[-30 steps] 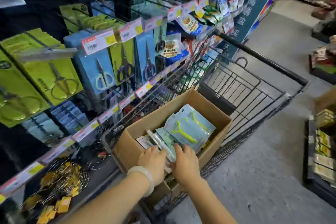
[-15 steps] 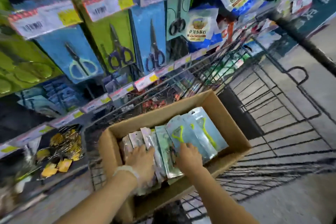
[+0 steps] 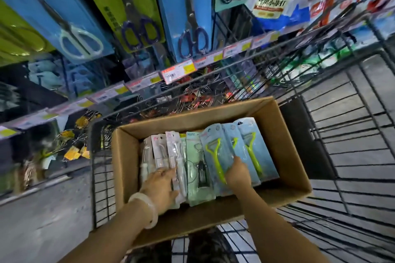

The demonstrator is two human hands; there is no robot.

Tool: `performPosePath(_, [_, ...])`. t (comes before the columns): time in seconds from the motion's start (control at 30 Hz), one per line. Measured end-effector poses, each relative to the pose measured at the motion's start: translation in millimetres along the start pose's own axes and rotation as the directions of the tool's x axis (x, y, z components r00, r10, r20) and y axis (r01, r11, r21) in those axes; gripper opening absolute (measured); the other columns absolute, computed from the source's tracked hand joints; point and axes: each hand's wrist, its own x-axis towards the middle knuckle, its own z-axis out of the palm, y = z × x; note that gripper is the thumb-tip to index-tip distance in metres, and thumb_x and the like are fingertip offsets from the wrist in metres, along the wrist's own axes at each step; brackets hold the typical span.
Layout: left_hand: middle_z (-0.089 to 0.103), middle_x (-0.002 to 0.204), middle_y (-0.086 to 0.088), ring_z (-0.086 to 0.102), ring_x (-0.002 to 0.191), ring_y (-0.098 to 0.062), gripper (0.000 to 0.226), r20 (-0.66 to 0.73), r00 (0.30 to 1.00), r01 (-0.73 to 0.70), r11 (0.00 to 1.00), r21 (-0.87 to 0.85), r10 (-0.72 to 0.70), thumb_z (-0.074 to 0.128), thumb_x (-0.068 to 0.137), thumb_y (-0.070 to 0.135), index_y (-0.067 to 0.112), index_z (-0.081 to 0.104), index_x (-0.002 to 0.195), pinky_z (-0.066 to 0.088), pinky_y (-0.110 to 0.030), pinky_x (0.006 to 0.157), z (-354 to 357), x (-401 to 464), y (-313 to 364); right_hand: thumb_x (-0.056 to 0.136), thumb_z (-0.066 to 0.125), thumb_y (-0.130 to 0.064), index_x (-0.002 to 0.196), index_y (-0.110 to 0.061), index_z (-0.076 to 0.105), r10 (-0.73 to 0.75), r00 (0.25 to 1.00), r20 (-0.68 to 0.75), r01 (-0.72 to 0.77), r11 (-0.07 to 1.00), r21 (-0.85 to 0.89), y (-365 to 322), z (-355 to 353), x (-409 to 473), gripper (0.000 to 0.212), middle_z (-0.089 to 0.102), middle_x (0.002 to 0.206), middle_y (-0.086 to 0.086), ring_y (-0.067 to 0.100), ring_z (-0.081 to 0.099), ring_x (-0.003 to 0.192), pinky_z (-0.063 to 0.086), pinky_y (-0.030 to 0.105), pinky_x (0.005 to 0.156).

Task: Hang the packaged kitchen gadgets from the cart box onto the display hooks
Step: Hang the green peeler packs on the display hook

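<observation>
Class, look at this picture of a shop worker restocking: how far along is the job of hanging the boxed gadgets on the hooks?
Early. Done: nothing from the box visibly hung; the scissors packs already on display may be older stock. In hand: the left hand rests on the white packs and the right hand reaches among the green peeler packs, none lifted out. Left: the cardboard box is full of packs to hang.

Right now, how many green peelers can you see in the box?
3. One peeler left of the right hand; one mostly hidden, above that hand; one at the right of the box. More may be hidden underneath.
</observation>
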Motion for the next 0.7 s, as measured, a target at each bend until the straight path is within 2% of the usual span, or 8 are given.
performPosePath(0.17, [0.026,0.154,-0.003,0.025,0.142,-0.021,0.064,0.040,0.999,0.039,0.995,-0.094,-0.035,0.051,0.095,0.030,0.020,0.020,0.150,0.025,-0.033,0.116,-2,2,0,0.091,0.040,-0.002,0.128,-0.005,0.047,-0.063,0.998,0.017,0.061,0.994,0.087,-5,-8,-4,0.037,0.058,0.121,0.016,0.033,0.055,0.112,0.045,0.034,0.088])
performPosePath(0.23, [0.030,0.152,-0.003,0.030,0.139,-0.021,0.063,0.030,0.999,0.050,0.988,-0.148,-0.046,0.052,0.094,0.032,0.018,0.023,0.149,0.029,-0.031,0.113,-4,4,0,0.091,0.039,0.001,0.114,-0.006,0.055,-0.124,0.991,0.047,0.115,0.981,0.156,-6,-15,-13,0.029,0.060,0.113,0.014,0.030,0.057,0.104,0.045,0.030,0.080])
performPosePath(0.3, [0.041,0.143,0.000,0.041,0.131,-0.019,0.057,0.040,0.997,0.076,0.950,-0.302,-0.067,0.056,0.093,0.034,0.016,0.034,0.142,0.036,-0.028,0.104,-5,6,5,0.090,0.041,0.003,0.096,-0.011,0.058,-0.177,0.975,0.132,0.141,0.959,0.247,-8,-22,-28,0.023,0.059,0.097,0.010,0.023,0.055,0.087,0.041,0.022,0.068])
performPosePath(0.37, [0.056,0.127,0.002,0.056,0.113,-0.017,0.044,0.093,0.994,0.106,0.755,-0.647,-0.060,0.068,0.086,0.027,0.015,0.049,0.123,0.045,-0.029,0.094,-2,9,10,0.090,0.045,0.002,0.093,-0.014,0.057,-0.205,0.951,0.233,0.121,0.936,0.330,-12,-23,-44,0.020,0.059,0.088,0.008,0.015,0.053,0.075,0.043,0.017,0.058])
performPosePath(0.43, [0.067,0.117,-0.007,0.065,0.102,-0.021,0.047,0.111,0.986,0.156,0.469,-0.870,-0.122,0.078,0.076,0.013,0.009,0.057,0.117,0.051,-0.040,0.094,3,13,13,0.090,0.047,0.002,0.094,-0.015,0.060,-0.235,0.919,0.318,0.067,0.886,0.459,-18,-20,-56,0.022,0.065,0.095,0.008,0.017,0.059,0.083,0.049,0.024,0.070])
performPosePath(0.47, [0.069,0.110,-0.010,0.067,0.097,-0.024,0.049,0.102,0.977,0.167,0.381,-0.909,-0.185,0.081,0.072,0.009,0.009,0.059,0.115,0.052,-0.043,0.092,4,14,14,0.090,0.048,0.003,0.094,-0.016,0.062,-0.253,0.905,0.342,0.044,0.856,0.515,-21,-17,-60,0.024,0.067,0.099,0.008,0.020,0.061,0.090,0.051,0.029,0.078])
performPosePath(0.57, [0.071,0.097,-0.010,0.068,0.087,-0.024,0.044,0.087,0.946,0.163,0.228,-0.960,-0.312,0.080,0.069,-0.001,0.005,0.061,0.108,0.054,-0.035,0.075,4,17,15,0.090,0.050,0.001,0.104,-0.012,0.063,-0.259,0.895,0.363,0.022,0.839,0.544,-28,-12,-59,0.023,0.069,0.106,0.008,0.024,0.064,0.099,0.053,0.034,0.084])
performPosePath(0.7, [0.070,0.090,-0.008,0.066,0.079,-0.020,0.035,0.102,0.928,0.151,0.113,-0.982,-0.357,0.075,0.073,-0.005,0.007,0.062,0.103,0.048,-0.027,0.062,6,13,14,0.088,0.056,-0.008,0.106,-0.014,0.062,-0.273,0.869,0.412,0.058,0.885,0.463,-28,-7,-50,0.020,0.069,0.106,0.007,0.025,0.065,0.101,0.052,0.045,0.092])
